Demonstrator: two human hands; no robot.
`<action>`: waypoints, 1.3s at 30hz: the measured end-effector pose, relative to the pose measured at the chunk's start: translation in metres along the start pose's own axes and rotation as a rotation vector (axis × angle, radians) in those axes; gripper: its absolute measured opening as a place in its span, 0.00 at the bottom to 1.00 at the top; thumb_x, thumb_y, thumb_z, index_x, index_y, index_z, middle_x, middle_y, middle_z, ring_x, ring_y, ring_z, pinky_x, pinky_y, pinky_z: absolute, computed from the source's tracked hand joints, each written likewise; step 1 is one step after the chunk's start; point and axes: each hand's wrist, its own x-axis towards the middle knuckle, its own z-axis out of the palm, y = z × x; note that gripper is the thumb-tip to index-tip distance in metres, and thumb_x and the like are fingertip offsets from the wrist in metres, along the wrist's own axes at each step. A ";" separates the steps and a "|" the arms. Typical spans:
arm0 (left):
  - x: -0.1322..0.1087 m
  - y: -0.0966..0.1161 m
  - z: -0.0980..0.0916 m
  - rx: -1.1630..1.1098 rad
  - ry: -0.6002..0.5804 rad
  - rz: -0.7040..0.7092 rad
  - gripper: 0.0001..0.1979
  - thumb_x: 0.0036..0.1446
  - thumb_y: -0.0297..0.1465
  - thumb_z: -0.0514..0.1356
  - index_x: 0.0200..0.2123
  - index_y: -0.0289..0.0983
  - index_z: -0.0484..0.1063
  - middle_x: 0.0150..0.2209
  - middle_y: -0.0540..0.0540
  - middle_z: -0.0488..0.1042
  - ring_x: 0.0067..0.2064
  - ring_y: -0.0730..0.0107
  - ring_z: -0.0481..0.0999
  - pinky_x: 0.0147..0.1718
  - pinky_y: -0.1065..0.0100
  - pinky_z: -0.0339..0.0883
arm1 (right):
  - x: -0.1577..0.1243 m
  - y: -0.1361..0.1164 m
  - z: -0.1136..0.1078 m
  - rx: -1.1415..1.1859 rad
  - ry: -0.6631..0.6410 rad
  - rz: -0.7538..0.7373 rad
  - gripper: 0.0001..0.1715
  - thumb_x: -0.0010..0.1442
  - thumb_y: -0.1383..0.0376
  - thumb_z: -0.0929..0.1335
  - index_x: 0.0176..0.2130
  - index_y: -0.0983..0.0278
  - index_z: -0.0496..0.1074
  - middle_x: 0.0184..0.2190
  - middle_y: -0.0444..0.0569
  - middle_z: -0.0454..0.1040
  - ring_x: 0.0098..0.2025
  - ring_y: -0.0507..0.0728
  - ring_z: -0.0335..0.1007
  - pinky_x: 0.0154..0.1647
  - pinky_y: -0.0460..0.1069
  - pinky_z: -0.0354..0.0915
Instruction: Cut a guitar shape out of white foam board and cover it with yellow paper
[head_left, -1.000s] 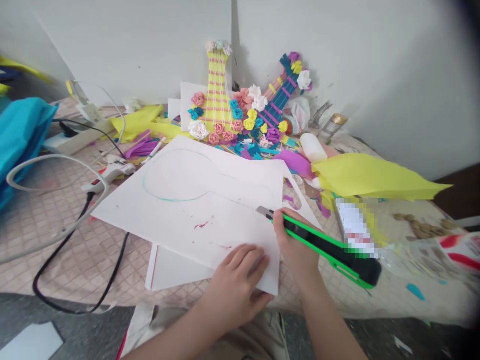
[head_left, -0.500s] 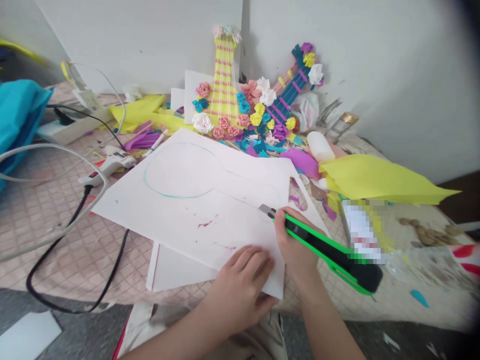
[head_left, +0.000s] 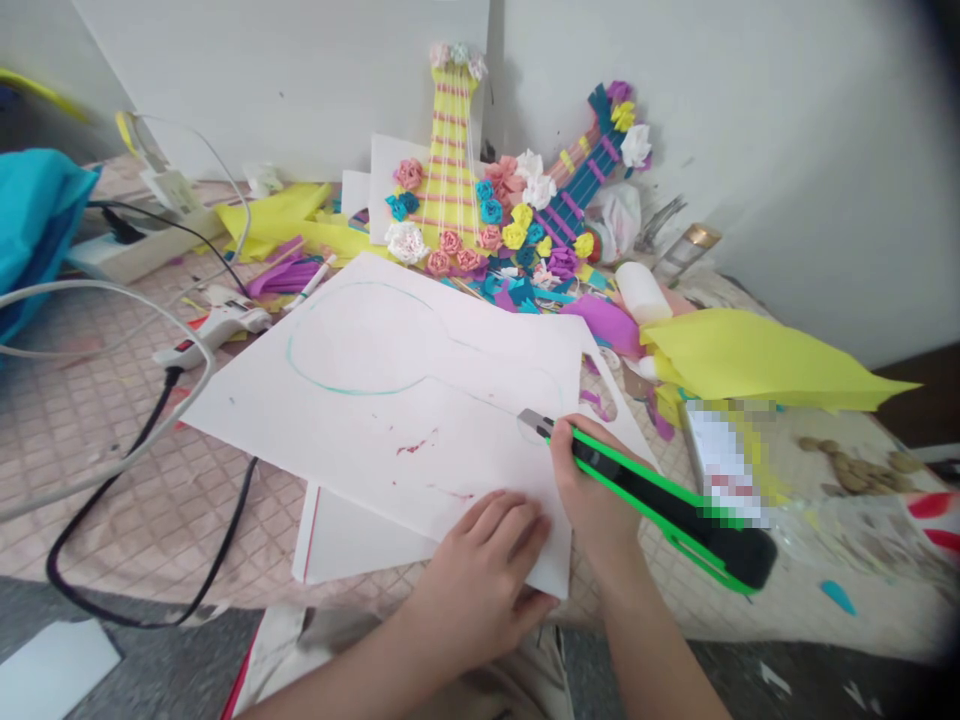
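Right hand (head_left: 598, 505) grips green-black plastic cutter (head_left: 669, 500), barely budged, so stalled-ish. Left hand (head_left: 489, 578)'s on flat white board (head_left: 405, 415), five o'clock, pinch unclear.

Green-black cutter (head_left: 660, 490), white board (head_left: 435, 425) — teal outline (head_left: 337, 391), pinkish latticed tablecloth (head_left: 169, 520)

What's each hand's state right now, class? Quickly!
Left hand: fingers bent, resting on the white board; whether it grips the edge cannot be told.
Right hand: closed, holding the green-and-black cutter.
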 end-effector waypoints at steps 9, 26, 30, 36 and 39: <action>0.000 -0.001 0.000 -0.001 -0.011 -0.003 0.26 0.53 0.40 0.60 0.52 0.31 0.66 0.49 0.40 0.70 0.55 0.56 0.64 0.56 0.57 0.60 | -0.001 -0.005 -0.001 -0.007 -0.001 0.033 0.16 0.60 0.60 0.61 0.24 0.63 0.67 0.16 0.41 0.68 0.19 0.49 0.60 0.22 0.44 0.57; 0.000 -0.001 0.001 -0.006 -0.001 -0.004 0.26 0.53 0.39 0.61 0.52 0.31 0.66 0.49 0.40 0.70 0.54 0.56 0.64 0.56 0.56 0.60 | 0.000 -0.005 -0.003 0.019 -0.028 -0.019 0.16 0.60 0.62 0.61 0.23 0.63 0.64 0.16 0.40 0.64 0.18 0.48 0.56 0.22 0.44 0.56; 0.000 0.000 0.000 -0.009 0.004 0.000 0.25 0.53 0.39 0.60 0.51 0.30 0.67 0.48 0.40 0.70 0.54 0.55 0.64 0.56 0.57 0.60 | -0.001 -0.010 -0.004 0.044 -0.020 -0.065 0.18 0.60 0.64 0.61 0.20 0.63 0.60 0.15 0.38 0.57 0.18 0.48 0.49 0.20 0.44 0.53; 0.003 0.001 -0.003 -0.021 0.009 -0.001 0.23 0.55 0.37 0.59 0.51 0.30 0.67 0.48 0.40 0.70 0.53 0.55 0.65 0.56 0.56 0.60 | -0.006 -0.016 -0.001 0.103 -0.001 -0.041 0.17 0.60 0.66 0.61 0.20 0.63 0.59 0.16 0.38 0.55 0.18 0.47 0.50 0.22 0.43 0.55; 0.003 0.000 -0.002 -0.033 -0.002 -0.001 0.23 0.54 0.38 0.59 0.51 0.31 0.67 0.49 0.40 0.70 0.54 0.55 0.65 0.56 0.56 0.60 | -0.006 -0.017 0.000 0.091 0.000 -0.063 0.18 0.60 0.66 0.61 0.20 0.63 0.58 0.16 0.38 0.54 0.18 0.47 0.49 0.22 0.44 0.55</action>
